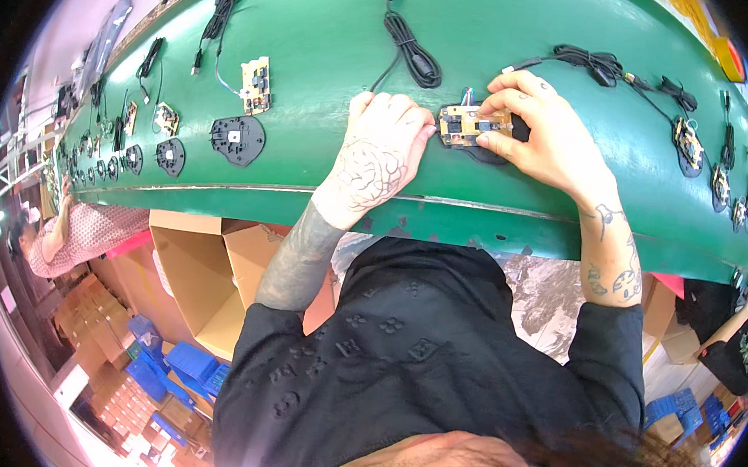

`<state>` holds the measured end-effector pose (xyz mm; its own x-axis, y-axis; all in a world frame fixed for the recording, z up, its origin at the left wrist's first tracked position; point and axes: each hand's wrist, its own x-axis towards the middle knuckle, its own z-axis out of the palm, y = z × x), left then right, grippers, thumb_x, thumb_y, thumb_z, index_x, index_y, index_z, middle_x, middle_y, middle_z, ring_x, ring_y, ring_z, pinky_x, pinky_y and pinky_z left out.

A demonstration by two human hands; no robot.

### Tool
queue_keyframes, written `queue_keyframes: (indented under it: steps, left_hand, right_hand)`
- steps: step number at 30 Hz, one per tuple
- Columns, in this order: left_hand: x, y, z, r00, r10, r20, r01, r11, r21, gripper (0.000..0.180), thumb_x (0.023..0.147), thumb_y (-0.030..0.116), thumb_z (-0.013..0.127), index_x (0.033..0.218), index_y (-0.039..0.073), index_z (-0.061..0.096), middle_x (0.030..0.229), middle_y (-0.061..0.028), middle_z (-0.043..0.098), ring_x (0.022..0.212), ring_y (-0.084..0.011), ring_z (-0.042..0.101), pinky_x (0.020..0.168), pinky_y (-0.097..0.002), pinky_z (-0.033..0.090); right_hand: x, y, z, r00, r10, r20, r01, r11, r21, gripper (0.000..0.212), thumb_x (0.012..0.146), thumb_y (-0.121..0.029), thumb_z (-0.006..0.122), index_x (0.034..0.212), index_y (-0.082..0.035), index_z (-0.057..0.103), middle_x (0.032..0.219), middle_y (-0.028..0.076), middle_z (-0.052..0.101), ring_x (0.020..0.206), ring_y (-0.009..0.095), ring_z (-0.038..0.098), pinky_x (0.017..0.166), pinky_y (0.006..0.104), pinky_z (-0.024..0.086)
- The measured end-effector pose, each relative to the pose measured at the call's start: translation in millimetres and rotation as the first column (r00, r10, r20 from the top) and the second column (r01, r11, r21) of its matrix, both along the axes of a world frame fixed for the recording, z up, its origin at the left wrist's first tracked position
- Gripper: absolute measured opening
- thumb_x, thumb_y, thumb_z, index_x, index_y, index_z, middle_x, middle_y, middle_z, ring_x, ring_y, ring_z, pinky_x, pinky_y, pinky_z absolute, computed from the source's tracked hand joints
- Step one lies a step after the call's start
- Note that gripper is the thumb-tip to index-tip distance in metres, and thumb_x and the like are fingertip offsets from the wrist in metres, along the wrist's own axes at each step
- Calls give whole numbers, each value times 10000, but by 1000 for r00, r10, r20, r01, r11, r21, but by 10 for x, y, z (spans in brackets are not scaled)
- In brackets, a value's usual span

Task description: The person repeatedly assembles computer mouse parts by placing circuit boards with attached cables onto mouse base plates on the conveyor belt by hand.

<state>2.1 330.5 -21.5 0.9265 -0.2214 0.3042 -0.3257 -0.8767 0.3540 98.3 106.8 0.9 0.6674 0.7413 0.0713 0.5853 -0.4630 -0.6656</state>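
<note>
My right hand [545, 128] grips the right end of a tan circuit board [459, 129] between thumb and fingers. Beneath that board is a black mouse base [484, 155], mostly covered by it and by my hand. Short coloured wires [468, 95] stick up at the board's far edge. At the board's left side my left hand [381, 140] is closed, with its fingers curled under. A black cable [385, 74] runs into the curled fingers from a tied coil [417, 62] farther back; the exact grip is hidden.
More mouse bases [237, 140], boards [256, 86] and coiled cables [225, 10] line the green bench [317, 42] on the left. Another row [688, 146] continues right. Co-workers [91, 232] sit at both ends. Open cardboard boxes [196, 265] stand below the front edge.
</note>
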Motion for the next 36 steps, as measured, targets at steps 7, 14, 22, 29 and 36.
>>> queue_keyframes:
  steps: [7,14,22,29,36]
  left_hand:
    - [68,-26,-38,998,5,-60,-1,998,65,139,801,202,686,861,101,612,825,-108,592,775,-310,616,702,-435,456]
    - [184,160,-98,997,-64,-46,55,984,-168,530,808,175,682,1284,-7,535,1246,-215,526,984,-353,639,843,-437,539]
    - [509,587,76,968,217,122,-185,955,-232,465,863,194,683,1255,-18,553,1291,-215,525,1107,-380,609,891,-423,550]
    - [-291,1526,257,835,548,46,-508,801,-317,326,878,94,682,1195,57,617,1282,-139,573,847,-212,663,817,-334,561]
    - [-1121,2014,46,863,503,-34,-504,857,-108,471,878,35,609,1343,90,561,1404,-109,541,1288,-321,507,1097,-433,382]
  right_hand:
    - [-292,236,-19,960,101,260,-94,995,-38,422,753,-164,797,1159,-130,687,1229,109,605,1140,326,572,997,448,462]
    - [-397,270,71,925,162,344,-107,979,-174,384,785,-176,770,1162,-142,708,1221,85,610,1100,302,567,942,440,458]
    - [-190,207,75,930,-55,362,143,964,-223,329,817,-217,763,1140,-170,730,1198,81,627,1112,294,579,941,427,476]
    - [181,-177,77,844,-312,435,460,839,-290,302,859,-247,728,1150,-166,736,1270,126,603,1114,339,585,924,443,507]
    - [103,58,43,695,-367,618,403,911,88,233,888,-219,731,1085,-95,720,1273,132,617,1165,339,574,973,444,475]
